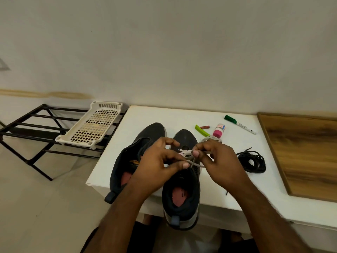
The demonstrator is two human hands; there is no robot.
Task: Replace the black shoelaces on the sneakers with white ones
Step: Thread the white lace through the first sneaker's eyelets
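Note:
Two dark sneakers stand side by side on the white table point(182, 115), toes pointing away from me. The left sneaker point(127, 161) has a pink insole showing. Over the right sneaker point(184, 189) both hands work a white lace point(187, 153). My left hand point(158, 161) pinches one strand with thumb and fingers. My right hand point(217, 157) pinches the other strand close to the eyelets. A coil of black laces point(252, 161) lies on the table right of the shoes. More white lace point(211, 138) is bunched behind my right hand.
Behind the shoes lie a green clip point(201, 130), a small red battery point(205, 127), a pink-capped bottle point(218, 130) and a green marker point(238, 124). A wooden board point(306, 152) sits at right. A black metal rack point(36, 128) with a white plastic tray point(93, 123) stands at left.

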